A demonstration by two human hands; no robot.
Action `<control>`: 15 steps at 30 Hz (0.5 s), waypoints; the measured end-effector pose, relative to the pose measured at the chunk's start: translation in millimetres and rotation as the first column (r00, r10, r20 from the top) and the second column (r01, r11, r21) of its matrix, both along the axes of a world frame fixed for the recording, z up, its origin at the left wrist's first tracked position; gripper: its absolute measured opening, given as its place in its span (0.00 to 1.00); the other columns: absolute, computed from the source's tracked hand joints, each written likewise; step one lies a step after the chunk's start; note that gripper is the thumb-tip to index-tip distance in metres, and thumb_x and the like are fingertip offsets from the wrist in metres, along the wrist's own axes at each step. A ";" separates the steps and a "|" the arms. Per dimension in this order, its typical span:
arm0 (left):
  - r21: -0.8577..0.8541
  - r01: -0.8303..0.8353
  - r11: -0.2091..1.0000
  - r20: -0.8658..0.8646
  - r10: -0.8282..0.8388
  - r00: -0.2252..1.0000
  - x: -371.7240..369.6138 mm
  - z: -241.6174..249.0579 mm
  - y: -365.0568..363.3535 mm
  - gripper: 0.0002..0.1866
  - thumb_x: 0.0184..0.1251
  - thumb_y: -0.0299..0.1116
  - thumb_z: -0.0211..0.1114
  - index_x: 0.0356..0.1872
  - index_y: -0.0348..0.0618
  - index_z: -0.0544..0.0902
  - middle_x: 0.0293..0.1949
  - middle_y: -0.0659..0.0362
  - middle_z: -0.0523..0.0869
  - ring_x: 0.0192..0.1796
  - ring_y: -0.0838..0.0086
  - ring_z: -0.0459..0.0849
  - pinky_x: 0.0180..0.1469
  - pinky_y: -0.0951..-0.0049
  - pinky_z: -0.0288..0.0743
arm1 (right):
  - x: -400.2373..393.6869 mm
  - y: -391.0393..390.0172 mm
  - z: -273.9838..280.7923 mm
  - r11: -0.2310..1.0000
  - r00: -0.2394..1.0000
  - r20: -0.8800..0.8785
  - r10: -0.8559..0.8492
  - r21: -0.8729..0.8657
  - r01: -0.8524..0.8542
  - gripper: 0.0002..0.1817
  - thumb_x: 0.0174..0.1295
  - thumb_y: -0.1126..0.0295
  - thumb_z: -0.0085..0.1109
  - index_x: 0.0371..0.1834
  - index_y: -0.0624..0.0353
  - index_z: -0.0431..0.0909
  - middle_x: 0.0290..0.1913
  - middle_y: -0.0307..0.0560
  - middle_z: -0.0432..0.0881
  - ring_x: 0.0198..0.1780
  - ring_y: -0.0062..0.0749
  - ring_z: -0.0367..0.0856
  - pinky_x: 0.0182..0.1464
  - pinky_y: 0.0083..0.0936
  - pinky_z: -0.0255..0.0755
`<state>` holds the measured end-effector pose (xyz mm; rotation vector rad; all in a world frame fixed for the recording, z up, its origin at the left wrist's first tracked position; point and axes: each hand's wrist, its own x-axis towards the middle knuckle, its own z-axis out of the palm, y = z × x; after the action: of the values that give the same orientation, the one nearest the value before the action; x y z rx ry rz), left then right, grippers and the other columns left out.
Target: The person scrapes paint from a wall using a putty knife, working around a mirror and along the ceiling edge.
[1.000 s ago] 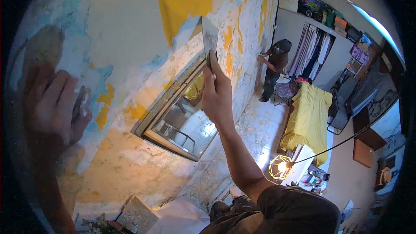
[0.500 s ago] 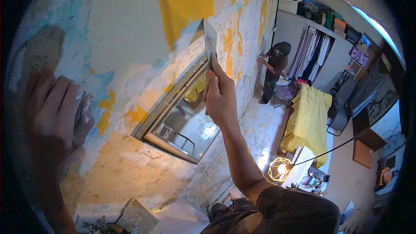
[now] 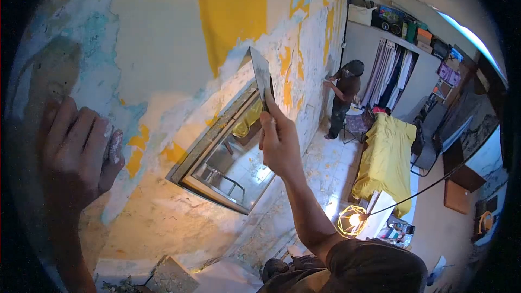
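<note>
In my right hand (image 3: 281, 144) is a scraper (image 3: 261, 73), its wide metal blade pointing up and its tip right at the wall, just below the yellow paint patch (image 3: 234, 16). The fingers wrap its handle. Peeling wall (image 3: 157, 95) with white, turquoise and yellow layers spreads between both hands. My left hand (image 3: 78, 157) is at the far left, closed with curled fingers, with white dust on the thumb. Above its fingers shows a flat grey-brown shape (image 3: 54, 70); I cannot tell whether the hand holds it.
Below the scraper, a framed glass pane (image 3: 230, 171) sits in the wall. A caged lamp (image 3: 353, 221) glows near my right elbow, its cord running right. Farther off, a person (image 3: 345, 92) works at the wall beside a yellow-draped bed (image 3: 385, 160). Flakes litter the tiled floor (image 3: 323, 165).
My right hand and the scraper have moved slightly down along the wall. The whole view has shifted a little. My left hand stays closed at the left.
</note>
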<state>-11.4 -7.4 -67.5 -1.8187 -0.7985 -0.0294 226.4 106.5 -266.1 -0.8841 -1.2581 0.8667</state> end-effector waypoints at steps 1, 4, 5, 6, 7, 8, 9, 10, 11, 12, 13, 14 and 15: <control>-0.008 -0.002 1.000 0.000 0.002 1.000 -1.7 -1.1 -0.7 0.10 0.55 0.30 0.67 0.34 0.34 0.79 0.32 0.48 0.79 0.43 0.49 0.79 0.57 0.47 0.70 | 6.3 -2.5 7.9 0.996 0.999 -0.002 0.038 -0.078 -0.038 0.25 0.74 0.69 0.44 0.73 0.62 0.62 0.19 0.40 0.67 0.21 0.21 0.67 0.25 0.23 0.63; -0.053 -0.020 0.998 0.047 0.022 0.999 -2.2 -0.6 -0.6 0.11 0.55 0.30 0.68 0.34 0.34 0.80 0.33 0.49 0.79 0.43 0.49 0.79 0.57 0.46 0.70 | 11.6 8.9 3.2 1.000 1.000 0.017 0.015 0.012 -0.015 0.24 0.75 0.69 0.42 0.73 0.61 0.63 0.18 0.29 0.65 0.16 0.11 0.60 0.20 0.16 0.61; -0.019 0.007 1.000 0.023 -0.006 1.000 -1.7 0.0 -0.3 0.11 0.54 0.30 0.68 0.34 0.34 0.80 0.33 0.49 0.79 0.43 0.49 0.79 0.56 0.46 0.70 | 7.1 6.1 5.3 1.000 0.999 -0.042 0.003 -0.001 -0.003 0.24 0.75 0.68 0.41 0.73 0.61 0.63 0.17 0.28 0.64 0.15 0.11 0.60 0.18 0.16 0.60; 0.013 0.029 1.000 0.006 -0.029 1.000 -1.7 -0.6 -1.2 0.11 0.54 0.30 0.68 0.34 0.34 0.80 0.33 0.49 0.79 0.43 0.49 0.79 0.56 0.46 0.70 | 5.5 3.6 2.0 1.000 0.999 -0.037 0.003 0.000 -0.003 0.24 0.75 0.68 0.41 0.73 0.61 0.63 0.17 0.28 0.64 0.15 0.11 0.60 0.18 0.16 0.60; 0.016 0.027 1.000 0.011 -0.027 1.000 -2.2 -1.6 -1.7 0.11 0.54 0.30 0.68 0.34 0.34 0.80 0.33 0.49 0.79 0.43 0.49 0.79 0.56 0.46 0.70 | 3.8 2.4 -3.2 1.000 1.000 -0.017 -0.003 -0.018 0.002 0.25 0.74 0.69 0.43 0.73 0.62 0.63 0.17 0.33 0.64 0.18 0.15 0.61 0.21 0.20 0.60; 0.011 0.017 1.000 0.008 -0.017 1.000 -2.8 -1.7 -1.3 0.11 0.54 0.30 0.68 0.35 0.34 0.80 0.34 0.49 0.79 0.44 0.49 0.79 0.57 0.46 0.70 | 2.0 2.7 -4.8 0.999 1.000 -0.002 -0.008 -0.032 0.008 0.25 0.73 0.69 0.44 0.73 0.63 0.63 0.18 0.38 0.65 0.21 0.18 0.62 0.24 0.23 0.61; 0.007 0.008 1.000 0.003 -0.008 1.000 -3.3 -0.8 -0.9 0.10 0.54 0.29 0.68 0.35 0.34 0.80 0.34 0.49 0.80 0.44 0.49 0.79 0.58 0.46 0.70 | 4.6 1.3 -1.2 0.997 1.000 -0.012 0.020 -0.068 -0.021 0.25 0.73 0.69 0.44 0.72 0.64 0.64 0.17 0.38 0.64 0.20 0.20 0.62 0.24 0.25 0.61; 0.008 0.006 1.000 0.002 -0.006 1.000 -3.4 -0.3 -0.9 0.10 0.54 0.29 0.68 0.35 0.34 0.80 0.34 0.49 0.80 0.44 0.49 0.79 0.58 0.46 0.70 | 6.3 5.9 1.1 0.998 1.000 -0.014 0.022 -0.066 -0.023 0.25 0.73 0.69 0.44 0.72 0.64 0.64 0.17 0.38 0.64 0.20 0.20 0.62 0.24 0.25 0.61; 0.004 -0.006 1.000 0.011 0.006 1.000 -3.0 -0.7 -1.3 0.11 0.54 0.29 0.68 0.35 0.35 0.80 0.34 0.49 0.80 0.44 0.49 0.79 0.58 0.46 0.70 | 8.6 12.8 3.9 0.999 1.000 0.003 0.022 -0.041 -0.021 0.24 0.75 0.68 0.42 0.73 0.62 0.63 0.17 0.33 0.64 0.18 0.16 0.61 0.21 0.20 0.60; -0.002 -0.017 1.000 0.021 0.017 1.000 -2.6 -1.5 -1.4 0.11 0.54 0.29 0.68 0.35 0.35 0.80 0.35 0.49 0.80 0.44 0.49 0.79 0.59 0.46 0.70 | 9.4 15.9 3.2 1.000 1.000 0.020 0.019 -0.019 -0.019 0.24 0.76 0.68 0.41 0.73 0.61 0.63 0.17 0.29 0.64 0.16 0.11 0.60 0.18 0.15 0.59; -0.007 -0.017 1.000 0.018 0.017 1.000 -2.2 -1.5 -1.1 0.11 0.54 0.29 0.68 0.35 0.35 0.80 0.35 0.49 0.80 0.44 0.49 0.79 0.59 0.46 0.70 | 5.1 17.2 -2.5 0.999 0.997 0.068 -0.042 0.013 0.041 0.24 0.76 0.68 0.41 0.73 0.62 0.63 0.16 0.29 0.64 0.15 0.12 0.60 0.18 0.15 0.59; 0.010 0.010 1.000 0.012 -0.010 1.000 -1.7 -1.6 -0.4 0.11 0.53 0.29 0.68 0.35 0.34 0.80 0.34 0.48 0.80 0.44 0.48 0.79 0.58 0.46 0.70 | -0.2 13.8 -6.3 0.999 0.997 0.068 -0.042 0.013 0.041 0.24 0.76 0.68 0.41 0.73 0.62 0.63 0.16 0.29 0.64 0.15 0.12 0.60 0.18 0.15 0.59; 0.027 0.036 0.999 0.008 -0.036 0.999 -1.5 -1.8 -0.1 0.11 0.53 0.29 0.69 0.35 0.34 0.80 0.34 0.48 0.80 0.43 0.48 0.79 0.57 0.46 0.70 | -5.2 7.0 -11.0 1.000 0.999 0.022 -0.029 -0.006 0.029 0.25 0.75 0.69 0.42 0.73 0.61 0.63 0.16 0.33 0.64 0.17 0.16 0.61 0.21 0.20 0.60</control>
<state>-12.9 -7.6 -69.3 -1.8084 -0.7681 -0.0716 221.2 113.6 -277.1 -0.9168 -1.2598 0.8403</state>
